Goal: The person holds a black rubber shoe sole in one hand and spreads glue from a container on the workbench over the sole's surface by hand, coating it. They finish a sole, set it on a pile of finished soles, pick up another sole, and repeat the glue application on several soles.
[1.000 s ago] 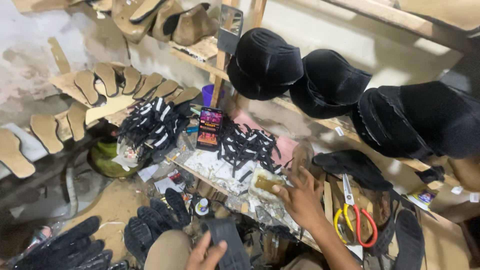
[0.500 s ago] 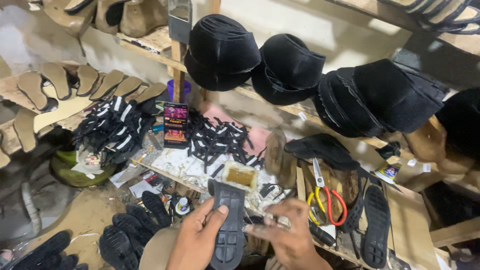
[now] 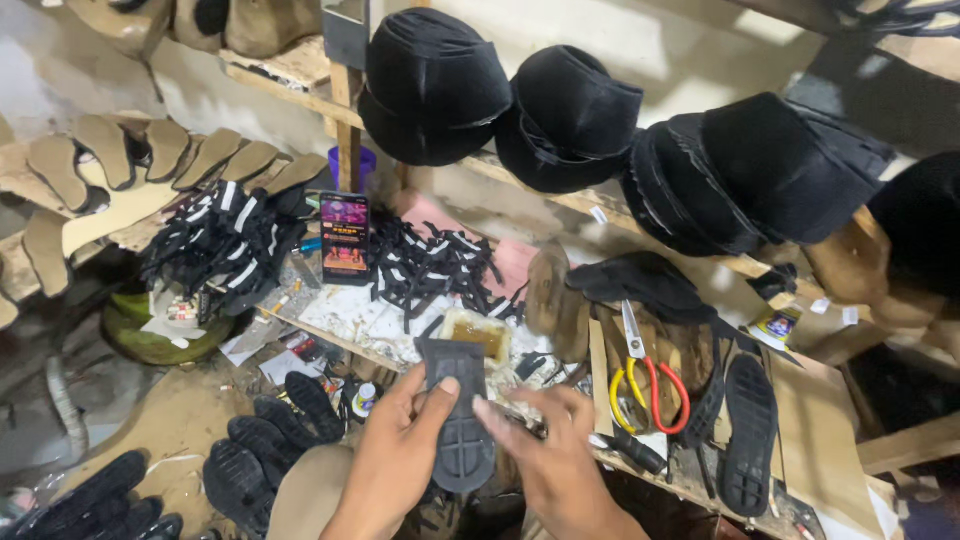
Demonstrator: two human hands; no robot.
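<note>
The table (image 3: 800,440) takes up most of the room here, a cluttered wooden worktop, and I'll place everything off it. On the shelf above it sit rounded black shoe uppers (image 3: 560,115) in a row. To the left of the table there's a rack of tan insoles (image 3: 160,160), and on the floor below its front edge a scatter of black soles (image 3: 270,440). On the table itself: a heap of black-and-white straps (image 3: 225,250), a phone (image 3: 345,238) propped upright with its screen lit, a small glue tin (image 3: 478,335) and red-and-yellow scissors (image 3: 645,375) toward the right.

Just in front of the table's near edge, the black sole (image 3: 462,420) is held up, tread facing the camera. Left hand (image 3: 400,460) is wrapped around its left edge, thumb pressed on the tread, so it's gripping the sole. Right hand (image 3: 545,465) comes in from the right with fingers stretched toward the sole's side; it might be pinching something small, but it's too blurry to call.

Looks to me like the sole is being checked or prepped for gluing. Both wrists are bent inward, forearms rising from the bottom of the view.
</note>
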